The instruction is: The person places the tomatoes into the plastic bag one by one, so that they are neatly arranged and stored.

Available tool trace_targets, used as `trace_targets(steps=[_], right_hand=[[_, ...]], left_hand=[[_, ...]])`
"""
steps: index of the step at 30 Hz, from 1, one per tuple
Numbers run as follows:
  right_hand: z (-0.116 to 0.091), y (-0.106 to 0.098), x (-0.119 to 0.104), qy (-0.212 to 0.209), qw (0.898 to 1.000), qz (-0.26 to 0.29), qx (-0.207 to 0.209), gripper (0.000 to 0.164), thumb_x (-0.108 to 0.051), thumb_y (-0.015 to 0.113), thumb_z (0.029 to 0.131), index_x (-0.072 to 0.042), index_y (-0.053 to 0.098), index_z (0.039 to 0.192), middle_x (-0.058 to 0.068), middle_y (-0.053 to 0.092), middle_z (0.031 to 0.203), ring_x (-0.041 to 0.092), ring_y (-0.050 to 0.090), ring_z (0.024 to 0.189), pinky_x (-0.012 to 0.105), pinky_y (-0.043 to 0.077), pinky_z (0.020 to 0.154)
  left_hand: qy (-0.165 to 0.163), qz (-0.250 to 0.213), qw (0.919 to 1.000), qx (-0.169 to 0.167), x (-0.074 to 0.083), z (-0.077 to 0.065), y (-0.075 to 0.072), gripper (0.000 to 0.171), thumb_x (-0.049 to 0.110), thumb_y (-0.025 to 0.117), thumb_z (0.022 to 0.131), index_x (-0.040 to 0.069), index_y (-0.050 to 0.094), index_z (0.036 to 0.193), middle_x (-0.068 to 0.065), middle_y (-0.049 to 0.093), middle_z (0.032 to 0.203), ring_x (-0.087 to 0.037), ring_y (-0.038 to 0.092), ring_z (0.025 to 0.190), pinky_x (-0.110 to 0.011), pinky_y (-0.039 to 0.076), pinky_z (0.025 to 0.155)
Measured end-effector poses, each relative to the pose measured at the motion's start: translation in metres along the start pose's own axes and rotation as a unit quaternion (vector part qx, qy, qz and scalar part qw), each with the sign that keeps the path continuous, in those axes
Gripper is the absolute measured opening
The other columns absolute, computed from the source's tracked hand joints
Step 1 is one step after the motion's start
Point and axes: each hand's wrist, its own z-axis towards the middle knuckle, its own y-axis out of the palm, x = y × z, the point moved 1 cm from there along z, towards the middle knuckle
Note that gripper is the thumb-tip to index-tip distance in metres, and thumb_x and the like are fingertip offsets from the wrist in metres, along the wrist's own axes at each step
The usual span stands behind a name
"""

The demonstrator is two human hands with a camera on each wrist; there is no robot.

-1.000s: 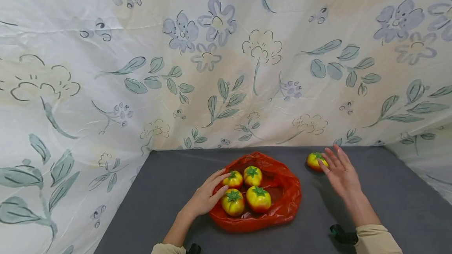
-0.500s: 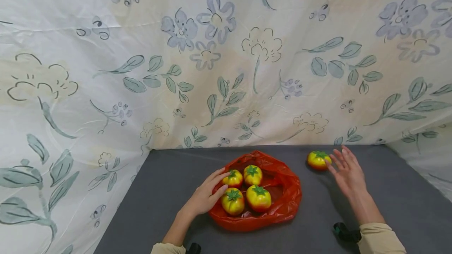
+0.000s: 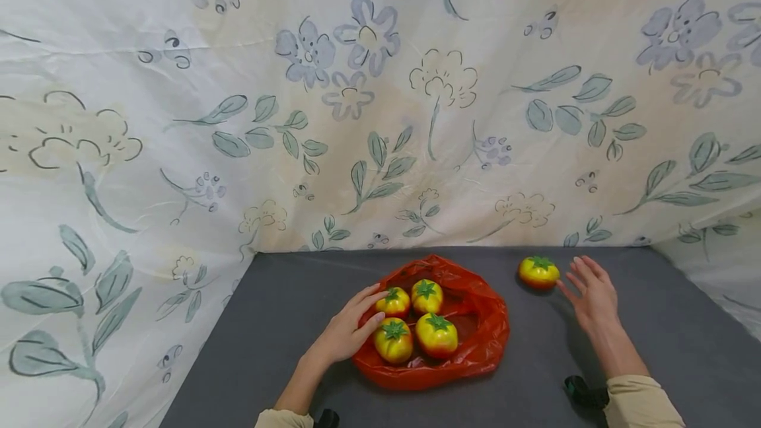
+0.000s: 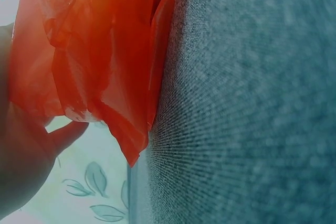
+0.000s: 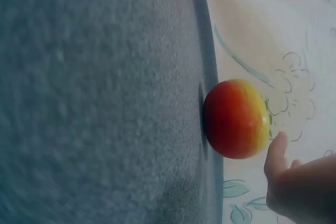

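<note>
A red plastic bag [image 3: 487, 349] lies with its mouth spread wide, and several yellow-and-red tomatoes [image 3: 436, 335] with green star-shaped tops sit in it. My left hand [image 3: 347, 329] rests over the bag's left rim, fingers and thumb reaching in beside the left tomatoes. In the left wrist view, the red plastic [image 4: 105, 51] covers part of that hand. One more tomato [image 3: 538, 273] stands alone on the grey table, to the right of the bag. My right hand [image 3: 596, 296] hovers just right of this tomato, fingers spread and holding nothing; the right wrist view shows a gap between them.
The grey tabletop [image 3: 250, 349] reaches back to a flower-patterned cloth [image 3: 380, 183] that hangs behind and at both sides. A dark wrist device [image 3: 585, 393] sits by the right sleeve.
My right hand has moved right and slightly lower, away from the lone tomato, which now shows fully. My left hand, the bag and its tomatoes have stayed put.
</note>
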Motion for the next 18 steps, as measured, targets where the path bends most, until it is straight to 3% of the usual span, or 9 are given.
trace_targets(steps=[5, 10, 15, 18], right_hand=[[0.033, -0.016, 0.018, 0.018, 0.998, -0.048, 0.044, 0.079, -0.045, 0.078, 0.073, -0.032, 0.04, 0.14, -0.006, 0.043, 0.135, 0.013, 0.045, 0.109, 0.024, 0.053, 0.063], [0.04, -0.015, 0.021, 0.055, 0.988, -0.133, 0.061, 0.097, -0.055, 0.074, 0.07, -0.029, 0.026, 0.15, 0.005, 0.026, 0.152, 0.023, 0.036, 0.123, 0.018, 0.048, 0.052], [0.045, -0.01, 0.019, 0.081, 0.972, -0.217, 0.032, 0.108, -0.062, 0.069, 0.072, -0.021, 0.014, 0.154, 0.013, 0.015, 0.156, 0.034, 0.025, 0.134, 0.021, 0.05, 0.055], [0.061, -0.014, 0.028, 0.09, 0.966, -0.24, 0.026, 0.115, -0.066, 0.069, 0.066, -0.019, 0.012, 0.154, 0.014, 0.014, 0.156, 0.035, 0.025, 0.135, 0.031, 0.054, 0.069]], left_hand=[[-0.001, -0.002, 1.0, 0.001, 0.0, 0.0, 0.0, 0.046, 0.04, 0.049, 0.098, 0.02, 0.049, 0.14, 0.0, 0.034, 0.15, -0.026, 0.033, 0.135, -0.06, 0.033, 0.099], [-0.003, -0.003, 1.0, -0.002, 0.0, 0.0, 0.001, 0.046, 0.039, 0.05, 0.099, 0.021, 0.049, 0.14, 0.0, 0.033, 0.15, -0.026, 0.032, 0.135, -0.062, 0.032, 0.099], [-0.005, -0.003, 1.0, 0.0, 0.0, 0.0, 0.001, 0.045, 0.037, 0.05, 0.099, 0.02, 0.049, 0.14, 0.0, 0.033, 0.15, -0.026, 0.032, 0.135, -0.062, 0.032, 0.099], [-0.004, -0.004, 1.0, 0.003, 0.0, 0.0, 0.0, 0.045, 0.037, 0.05, 0.099, 0.02, 0.049, 0.14, 0.0, 0.033, 0.15, -0.026, 0.032, 0.135, -0.061, 0.032, 0.099]])
